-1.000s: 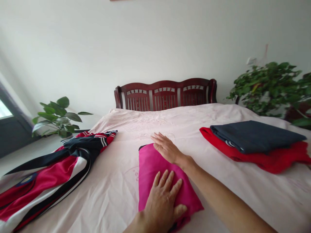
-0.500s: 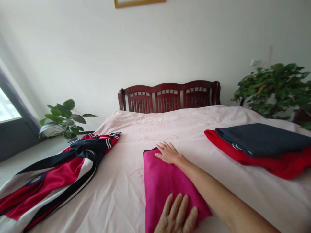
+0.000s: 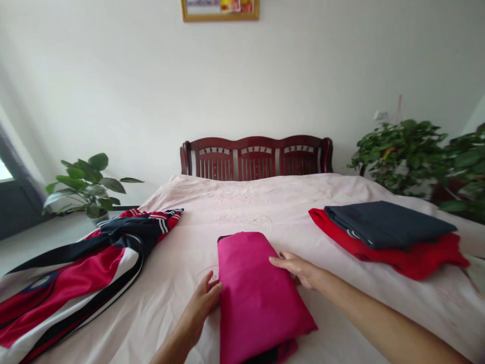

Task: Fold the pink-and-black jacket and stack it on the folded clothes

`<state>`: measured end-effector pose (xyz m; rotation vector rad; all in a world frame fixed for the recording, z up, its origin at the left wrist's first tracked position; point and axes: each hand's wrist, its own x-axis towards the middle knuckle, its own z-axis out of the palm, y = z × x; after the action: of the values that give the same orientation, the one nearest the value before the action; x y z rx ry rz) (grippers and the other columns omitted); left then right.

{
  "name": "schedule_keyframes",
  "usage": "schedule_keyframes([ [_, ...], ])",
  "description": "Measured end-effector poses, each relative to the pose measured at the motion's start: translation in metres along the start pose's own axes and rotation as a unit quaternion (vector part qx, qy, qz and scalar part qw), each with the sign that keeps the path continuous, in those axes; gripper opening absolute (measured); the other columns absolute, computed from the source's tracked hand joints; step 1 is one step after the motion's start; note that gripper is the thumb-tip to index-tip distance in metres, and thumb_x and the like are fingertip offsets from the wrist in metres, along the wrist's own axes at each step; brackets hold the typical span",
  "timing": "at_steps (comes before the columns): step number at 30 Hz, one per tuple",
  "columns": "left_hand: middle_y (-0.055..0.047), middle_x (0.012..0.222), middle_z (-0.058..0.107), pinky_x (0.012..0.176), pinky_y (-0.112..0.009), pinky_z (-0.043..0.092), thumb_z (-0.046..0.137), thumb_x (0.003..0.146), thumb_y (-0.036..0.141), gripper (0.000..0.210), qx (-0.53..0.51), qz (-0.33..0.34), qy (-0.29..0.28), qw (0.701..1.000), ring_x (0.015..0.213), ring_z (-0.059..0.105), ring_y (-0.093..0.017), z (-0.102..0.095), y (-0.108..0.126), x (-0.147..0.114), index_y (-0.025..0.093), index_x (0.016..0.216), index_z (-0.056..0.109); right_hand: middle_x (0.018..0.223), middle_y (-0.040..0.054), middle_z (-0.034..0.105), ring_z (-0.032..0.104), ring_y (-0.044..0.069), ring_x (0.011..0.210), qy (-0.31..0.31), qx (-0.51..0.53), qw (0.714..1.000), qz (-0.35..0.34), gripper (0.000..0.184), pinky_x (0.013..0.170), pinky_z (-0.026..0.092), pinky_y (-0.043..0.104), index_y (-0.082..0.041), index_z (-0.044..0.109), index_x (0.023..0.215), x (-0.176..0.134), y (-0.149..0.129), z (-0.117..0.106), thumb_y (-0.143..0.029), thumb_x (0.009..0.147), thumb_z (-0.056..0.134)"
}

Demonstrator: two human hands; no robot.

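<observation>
A folded magenta garment (image 3: pixel 253 288) with dark lining showing at its far left corner and near end lies flat on the bed. My left hand (image 3: pixel 199 306) is beside its left edge, thumb and finger apart, fingertips at the cloth; the other fingers are partly hidden. At the right edge, my right hand (image 3: pixel 299 268) has its thumb over the top and its fingers curled at the side, partly beneath the fabric.
Left on the pale pink bedspread (image 3: pixel 174 273) lies a loose red, navy and white tracksuit jacket (image 3: pixel 91 268). At right, a folded navy garment (image 3: pixel 390 222) rests on a red one (image 3: pixel 413 265). Beyond are a wooden headboard (image 3: pixel 257 156) and potted plants (image 3: pixel 91 184).
Both hands have come off the top of the magenta garment. My left hand moved to its left edge and my right drew back to its right edge. The view tilted up slightly.
</observation>
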<state>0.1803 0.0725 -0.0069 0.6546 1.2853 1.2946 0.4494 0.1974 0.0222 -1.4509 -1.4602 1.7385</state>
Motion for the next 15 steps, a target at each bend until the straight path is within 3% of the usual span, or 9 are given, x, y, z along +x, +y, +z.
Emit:
schedule_keyframes([
  [4, -0.022, 0.134, 0.062, 0.089, -0.033, 0.055, 0.077, 0.077, 0.036, 0.085, 0.014, 0.014, -0.003, 1.0, 0.108, 0.069, -0.027, -0.006, -0.009, 0.008, 0.008, 0.146, 0.035, 0.116, 0.0155, 0.072, 0.068, 0.027, 0.109, -0.085, 0.078, 0.992, 0.046, 0.058, 0.095, 0.053, 0.038, -0.015, 0.065, 0.108, 0.002, -0.006, 0.008, -0.051, 0.066, 0.084],
  [8, -0.022, 0.118, 0.071, 0.086, -0.04, 0.055, 0.078, 0.07, 0.052, 0.092, 0.058, 0.089, 0.002, 0.994, 0.102, 0.07, -0.031, -0.01, -0.023, 0.02, 0.007, 0.14, 0.041, 0.11, 0.0132, 0.075, 0.07, 0.024, 0.104, -0.131, 0.122, 0.978, 0.107, 0.048, 0.095, 0.053, 0.034, -0.014, 0.069, 0.106, 0.006, -0.006, 0.009, -0.041, 0.068, 0.082],
  [12, -0.021, 0.117, 0.071, 0.093, -0.044, 0.053, 0.073, 0.068, 0.064, 0.093, 0.091, 0.14, 0.023, 0.986, 0.108, 0.068, -0.034, -0.009, -0.029, 0.02, 0.007, 0.137, 0.047, 0.109, 0.0125, 0.075, 0.071, 0.023, 0.097, -0.158, 0.09, 0.983, 0.022, 0.049, 0.093, 0.053, 0.034, -0.014, 0.069, 0.109, -0.001, -0.008, 0.007, -0.035, 0.067, 0.081],
  [15, -0.018, 0.123, 0.07, 0.101, -0.044, 0.05, 0.067, 0.071, 0.067, 0.083, 0.144, 0.159, 0.042, 0.976, 0.118, 0.064, -0.034, -0.01, -0.029, 0.02, 0.013, 0.132, 0.054, 0.104, 0.0107, 0.076, 0.071, 0.021, 0.095, -0.201, 0.143, 0.969, 0.0, 0.047, 0.093, 0.052, 0.034, -0.014, 0.068, 0.108, -0.011, -0.008, 0.013, -0.028, 0.065, 0.079],
])
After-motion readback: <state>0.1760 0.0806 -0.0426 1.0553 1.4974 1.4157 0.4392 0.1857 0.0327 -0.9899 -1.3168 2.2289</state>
